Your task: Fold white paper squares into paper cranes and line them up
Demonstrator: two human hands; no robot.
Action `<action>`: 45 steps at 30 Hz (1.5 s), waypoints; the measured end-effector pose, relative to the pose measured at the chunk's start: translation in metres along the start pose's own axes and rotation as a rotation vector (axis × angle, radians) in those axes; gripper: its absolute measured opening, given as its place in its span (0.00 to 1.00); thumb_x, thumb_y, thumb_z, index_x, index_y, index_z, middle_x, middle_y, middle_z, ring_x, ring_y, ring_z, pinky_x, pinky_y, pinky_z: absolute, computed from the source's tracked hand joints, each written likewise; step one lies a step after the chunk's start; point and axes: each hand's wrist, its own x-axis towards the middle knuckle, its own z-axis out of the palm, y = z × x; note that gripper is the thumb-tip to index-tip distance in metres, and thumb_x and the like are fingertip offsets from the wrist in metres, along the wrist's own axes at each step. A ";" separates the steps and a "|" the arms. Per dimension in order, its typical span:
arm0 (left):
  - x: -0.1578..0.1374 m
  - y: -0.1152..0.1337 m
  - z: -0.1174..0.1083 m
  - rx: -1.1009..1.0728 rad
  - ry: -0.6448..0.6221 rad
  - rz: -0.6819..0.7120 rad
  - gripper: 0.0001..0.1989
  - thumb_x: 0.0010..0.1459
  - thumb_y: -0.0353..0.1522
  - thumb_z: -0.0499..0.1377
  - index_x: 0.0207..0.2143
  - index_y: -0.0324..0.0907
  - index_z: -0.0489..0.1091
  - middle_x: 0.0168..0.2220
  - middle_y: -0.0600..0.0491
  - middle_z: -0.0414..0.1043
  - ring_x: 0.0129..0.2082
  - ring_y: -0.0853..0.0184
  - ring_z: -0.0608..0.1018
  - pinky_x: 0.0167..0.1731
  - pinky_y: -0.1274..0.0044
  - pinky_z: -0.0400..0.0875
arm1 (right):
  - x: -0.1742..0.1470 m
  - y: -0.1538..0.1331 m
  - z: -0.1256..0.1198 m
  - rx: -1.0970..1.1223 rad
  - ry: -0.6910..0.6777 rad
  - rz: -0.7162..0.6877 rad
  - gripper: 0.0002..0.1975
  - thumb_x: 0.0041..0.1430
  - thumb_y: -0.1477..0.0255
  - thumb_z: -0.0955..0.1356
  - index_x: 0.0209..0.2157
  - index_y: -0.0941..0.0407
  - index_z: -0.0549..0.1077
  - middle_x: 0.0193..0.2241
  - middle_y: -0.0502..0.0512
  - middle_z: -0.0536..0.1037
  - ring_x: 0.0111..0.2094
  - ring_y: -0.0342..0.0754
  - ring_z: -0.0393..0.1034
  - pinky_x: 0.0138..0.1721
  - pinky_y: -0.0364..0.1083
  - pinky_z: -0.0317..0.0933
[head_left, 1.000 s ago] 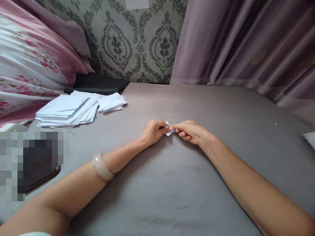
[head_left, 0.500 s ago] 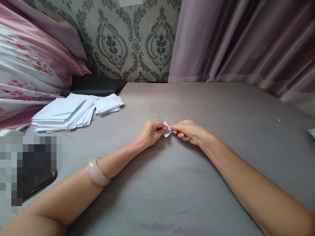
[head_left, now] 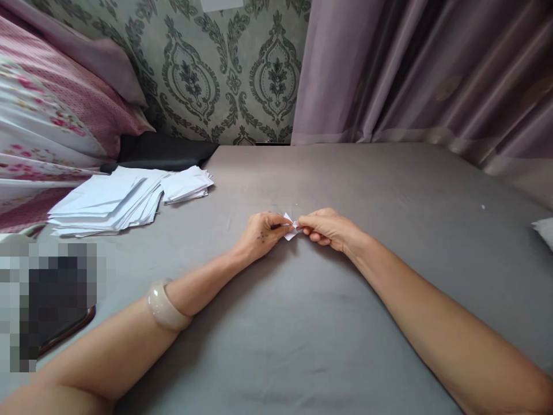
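Note:
A small folded piece of white paper [head_left: 290, 234] is held between my two hands, just above the grey sheet [head_left: 268, 323]. My left hand [head_left: 263, 235] pinches it from the left with thumb and forefinger. From the right, my right hand [head_left: 326, 226] grips its other side between thumb and index finger, the remaining fingers curled under. My fingertips hide much of the paper, so the exact folds cannot be made out. A pale bangle [head_left: 166, 305] sits round my left forearm.
At the left lie a large stack of white paper sheets [head_left: 99, 202] and a smaller stack [head_left: 188, 183]. Behind them is a black item [head_left: 168, 151]. A dark, partly blurred object [head_left: 64, 305] lies near left. White paper [head_left: 545, 230] shows at the right edge. Purple curtains [head_left: 345, 75] hang behind.
My view has turned slightly to the right, so everything sits a little further left. Both hands keep their pinch on the paper, with only slight finger movement.

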 end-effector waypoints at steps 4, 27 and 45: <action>0.000 0.001 0.001 0.017 0.008 0.027 0.09 0.57 0.33 0.58 0.32 0.41 0.79 0.30 0.53 0.78 0.31 0.69 0.76 0.32 0.81 0.66 | 0.000 -0.003 -0.002 -0.018 -0.029 0.018 0.09 0.45 0.76 0.68 0.17 0.58 0.65 0.15 0.46 0.64 0.12 0.32 0.51 0.09 0.35 0.38; 0.004 -0.003 -0.002 0.056 0.294 -0.115 0.07 0.54 0.30 0.59 0.29 0.42 0.78 0.30 0.54 0.79 0.33 0.67 0.76 0.36 0.77 0.67 | -0.003 0.002 -0.002 0.073 -0.006 -0.074 0.02 0.51 0.77 0.66 0.27 0.61 0.71 0.18 0.46 0.67 0.12 0.32 0.52 0.10 0.36 0.40; -0.002 -0.003 -0.015 0.296 0.203 -0.254 0.07 0.51 0.32 0.59 0.32 0.41 0.74 0.35 0.49 0.72 0.37 0.63 0.73 0.41 0.72 0.67 | 0.002 0.014 0.009 -0.120 0.201 -0.355 0.04 0.52 0.72 0.67 0.29 0.57 0.73 0.22 0.48 0.72 0.17 0.37 0.58 0.18 0.40 0.52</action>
